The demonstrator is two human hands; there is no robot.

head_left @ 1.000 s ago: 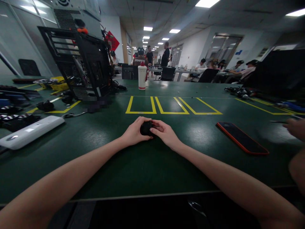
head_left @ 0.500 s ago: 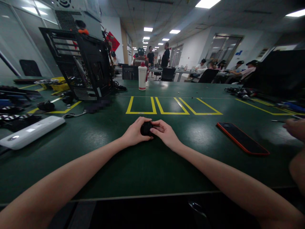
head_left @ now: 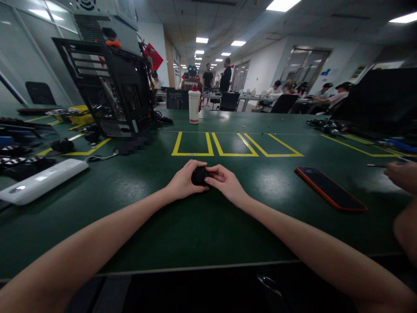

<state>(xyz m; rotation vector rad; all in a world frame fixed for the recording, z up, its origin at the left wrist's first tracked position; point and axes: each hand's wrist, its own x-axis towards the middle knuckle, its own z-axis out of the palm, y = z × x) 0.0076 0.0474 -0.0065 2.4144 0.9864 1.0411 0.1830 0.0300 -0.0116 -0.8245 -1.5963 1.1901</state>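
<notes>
A small, rounded black object (head_left: 199,176) rests between my two hands near the middle of the green table (head_left: 169,234); its exact kind cannot be made out. My left hand (head_left: 185,180) curves around its left side, thumb in front and fingers behind. From the right, my right hand (head_left: 226,182) pinches its edge with thumb and bent fingers. The fingers cover part of the object's right side and its back.
Yellow tape outlines (head_left: 234,154) lie beyond my hands. To the left are a white power strip (head_left: 45,180) and an open computer case (head_left: 127,95). A white cup (head_left: 194,106) stands behind. An orange-edged phone (head_left: 330,189) and another person's hand (head_left: 402,176) are at right.
Both my hands keep the same hold on the black object, with hardly any movement. The other person's hand at the right edge has shifted slightly left.
</notes>
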